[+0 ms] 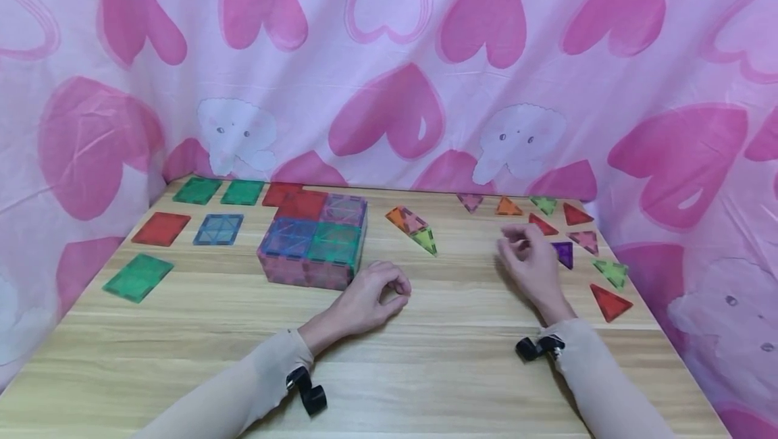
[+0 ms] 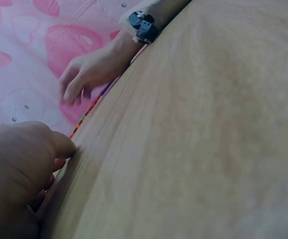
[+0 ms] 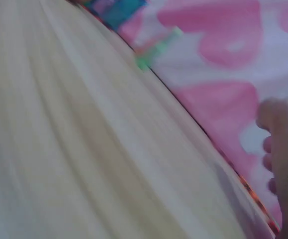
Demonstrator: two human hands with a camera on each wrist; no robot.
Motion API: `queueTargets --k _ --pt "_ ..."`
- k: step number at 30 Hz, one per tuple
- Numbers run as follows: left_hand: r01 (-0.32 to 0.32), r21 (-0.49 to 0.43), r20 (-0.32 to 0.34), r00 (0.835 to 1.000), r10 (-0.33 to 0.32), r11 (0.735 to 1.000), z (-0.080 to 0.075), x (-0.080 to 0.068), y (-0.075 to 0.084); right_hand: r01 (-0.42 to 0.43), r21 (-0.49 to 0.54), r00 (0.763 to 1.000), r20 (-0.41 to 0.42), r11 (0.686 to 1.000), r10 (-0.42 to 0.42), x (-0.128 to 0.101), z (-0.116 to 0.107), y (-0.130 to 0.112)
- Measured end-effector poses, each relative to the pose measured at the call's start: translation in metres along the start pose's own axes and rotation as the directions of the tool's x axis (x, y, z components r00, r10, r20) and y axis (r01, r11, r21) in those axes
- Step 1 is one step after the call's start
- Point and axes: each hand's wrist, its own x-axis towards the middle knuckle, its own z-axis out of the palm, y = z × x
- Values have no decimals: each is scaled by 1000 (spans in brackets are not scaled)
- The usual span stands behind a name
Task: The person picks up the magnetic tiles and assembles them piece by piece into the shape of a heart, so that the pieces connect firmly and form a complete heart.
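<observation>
My left hand (image 1: 371, 294) rests on the table beside the front right corner of a low block of magnetic tiles (image 1: 313, 250), its fingers loosely curled with nothing between them. The block has red, purple, blue and green squares on top and pink sides. My right hand (image 1: 531, 267) hovers over the table's right side, fingers loosely bent and holding nothing, close to a purple triangle tile (image 1: 565, 254). Between the hands, farther back, stands a joined piece of orange, pink and green triangles (image 1: 415, 228); in the right wrist view its green part (image 3: 156, 50) is blurred.
Loose square tiles lie at the left, among them a blue one (image 1: 219, 229) and a red one (image 1: 161, 229). Several triangle tiles, including a red one (image 1: 610, 302) and an orange one (image 1: 508, 206), lie at the right. A pink heart-patterned curtain (image 1: 389, 54) encloses the table (image 1: 425, 378).
</observation>
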Motion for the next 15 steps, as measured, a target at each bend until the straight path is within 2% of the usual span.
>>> queueTargets --k 3,6,10,15 --pt "4 -2 1 1000 -4 1000 -1 0 1 -15 -97 988 -153 995 0 -5 -22 11" --pt "4 -5 2 1000 -4 1000 -2 0 1 -50 -189 977 -214 981 9 -10 -40 21" --pt "-6 -6 -2 1000 6 1000 -2 -1 1 -52 -255 983 -185 966 4 -16 -57 30" --pt "-19 -5 -3 1000 19 1000 0 0 1 -50 -317 998 -56 947 34 -21 -66 33"
